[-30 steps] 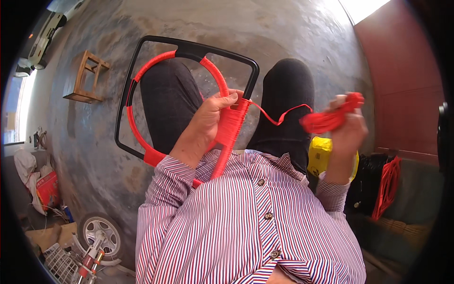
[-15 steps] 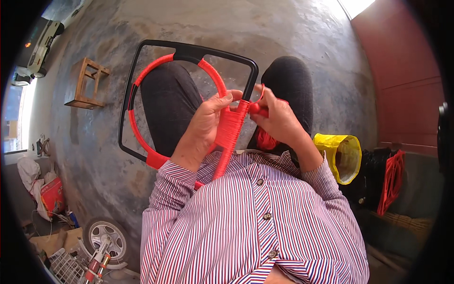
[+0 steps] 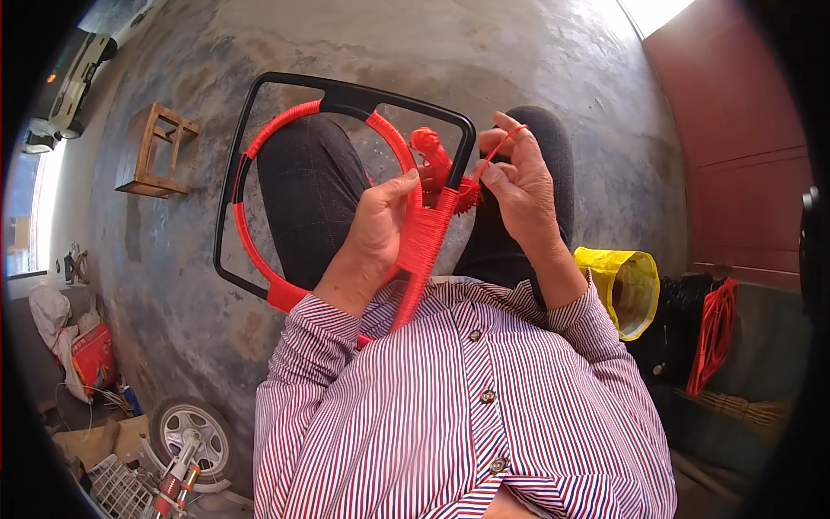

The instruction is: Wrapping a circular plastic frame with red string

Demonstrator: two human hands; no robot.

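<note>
A black frame (image 3: 393, 93) with a round inner ring (image 3: 242, 227) lies tilted across my lap. Tight turns of red cord (image 3: 424, 246) cover much of the ring and the lower part of the frame's right bar. My left hand (image 3: 378, 227) grips the ring's right side, thumb on top and the other fingers mostly hidden beneath. Just right of the bare black bar, my right hand (image 3: 526, 190) pinches a red cord strand (image 3: 494, 156), which loops over its raised fingers. A bundle of red cord (image 3: 432, 154) shows through the frame, partly hidden behind the bar.
A wooden stool (image 3: 156, 156) stands on the concrete floor at the left. Beside my right elbow is a yellow open-ended container (image 3: 605, 259), with a hank of red cord (image 3: 716, 333) past it. A small wheel (image 3: 194, 437) sits at lower left.
The red cord bundle has passed from my right hand to behind the frame's right bar. My right hand has shifted right with raised fingers, while my left keeps its grip.
</note>
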